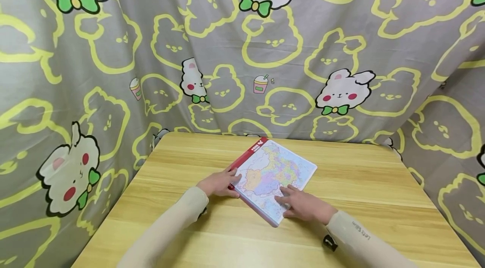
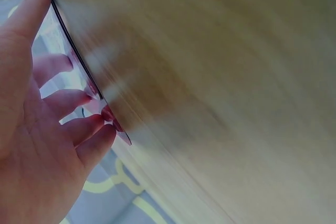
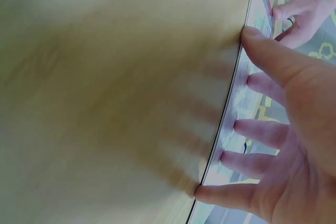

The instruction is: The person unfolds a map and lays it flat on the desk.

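A flat rectangular board with a coloured map of China (image 1: 270,171) and a red strip along one side lies turned at an angle on the wooden table. At its left corner is my left hand (image 1: 221,182), fingers spread over the red strip and map, thumb along the near edge. My right hand (image 1: 303,204) rests its spread fingertips on the map's right side, with the thumb by the near corner. In the right wrist view, straight fingers (image 3: 262,132) touch the printed face beside the board's edge. The left wrist view shows slightly bent fingers (image 2: 68,100) at the red end.
The pale wooden tabletop (image 1: 360,179) surrounds the board. Behind and on both sides hangs a grey curtain (image 1: 223,49) with yellow outlines and white bunnies. Dark wrist straps (image 1: 330,242) show under the sleeves.
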Demonstrator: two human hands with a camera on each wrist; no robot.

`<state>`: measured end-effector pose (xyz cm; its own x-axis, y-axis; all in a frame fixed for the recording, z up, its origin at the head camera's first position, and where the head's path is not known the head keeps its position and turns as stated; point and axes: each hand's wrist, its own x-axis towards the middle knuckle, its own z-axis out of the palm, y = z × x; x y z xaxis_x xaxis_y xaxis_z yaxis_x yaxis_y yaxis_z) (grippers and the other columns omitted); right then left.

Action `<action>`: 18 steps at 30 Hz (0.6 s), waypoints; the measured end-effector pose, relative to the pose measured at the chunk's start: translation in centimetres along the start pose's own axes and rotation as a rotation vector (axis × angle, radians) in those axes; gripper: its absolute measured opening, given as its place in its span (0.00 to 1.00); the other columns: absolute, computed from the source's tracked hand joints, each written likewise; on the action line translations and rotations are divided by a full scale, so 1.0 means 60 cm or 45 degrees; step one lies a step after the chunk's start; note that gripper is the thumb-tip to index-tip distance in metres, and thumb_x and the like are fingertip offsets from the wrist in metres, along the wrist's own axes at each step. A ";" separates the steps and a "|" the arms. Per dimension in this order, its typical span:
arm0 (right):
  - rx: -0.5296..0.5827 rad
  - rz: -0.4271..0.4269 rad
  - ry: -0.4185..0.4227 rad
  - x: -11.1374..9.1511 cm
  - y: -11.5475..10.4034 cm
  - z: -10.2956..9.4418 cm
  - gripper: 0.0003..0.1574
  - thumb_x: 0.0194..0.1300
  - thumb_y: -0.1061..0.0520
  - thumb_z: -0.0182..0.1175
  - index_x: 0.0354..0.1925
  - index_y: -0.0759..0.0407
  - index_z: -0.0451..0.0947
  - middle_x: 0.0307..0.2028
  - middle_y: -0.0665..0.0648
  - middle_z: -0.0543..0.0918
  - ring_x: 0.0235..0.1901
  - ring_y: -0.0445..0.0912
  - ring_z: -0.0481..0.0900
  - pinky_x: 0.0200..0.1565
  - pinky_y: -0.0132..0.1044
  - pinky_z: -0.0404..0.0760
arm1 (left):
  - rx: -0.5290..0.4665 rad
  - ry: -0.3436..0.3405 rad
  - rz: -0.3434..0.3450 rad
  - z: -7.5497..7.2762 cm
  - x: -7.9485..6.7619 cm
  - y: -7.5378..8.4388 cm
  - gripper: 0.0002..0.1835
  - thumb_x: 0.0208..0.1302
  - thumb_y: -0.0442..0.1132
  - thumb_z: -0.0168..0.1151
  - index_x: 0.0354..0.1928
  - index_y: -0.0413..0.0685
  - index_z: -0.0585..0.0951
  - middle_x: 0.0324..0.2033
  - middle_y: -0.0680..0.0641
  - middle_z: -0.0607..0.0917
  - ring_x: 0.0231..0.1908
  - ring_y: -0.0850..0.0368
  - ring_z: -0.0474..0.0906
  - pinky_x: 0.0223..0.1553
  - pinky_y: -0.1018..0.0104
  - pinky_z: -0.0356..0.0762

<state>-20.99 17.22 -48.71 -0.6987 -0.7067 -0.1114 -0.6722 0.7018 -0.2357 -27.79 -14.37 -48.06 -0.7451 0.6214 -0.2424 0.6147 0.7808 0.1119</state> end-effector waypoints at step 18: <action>0.017 -0.073 0.000 -0.008 0.013 -0.008 0.37 0.60 0.44 0.64 0.63 0.58 0.71 0.65 0.72 0.62 0.62 0.72 0.57 0.60 0.59 0.62 | -0.057 -0.009 -0.019 0.010 -0.003 -0.001 0.38 0.62 0.64 0.54 0.70 0.55 0.64 0.71 0.41 0.54 0.71 0.45 0.46 0.64 0.51 0.57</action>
<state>-21.31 18.14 -48.37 -0.6594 -0.7455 -0.0971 -0.7077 0.6591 -0.2542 -27.57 -14.57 -48.63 -0.7520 0.6096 -0.2508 0.5915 0.7920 0.1515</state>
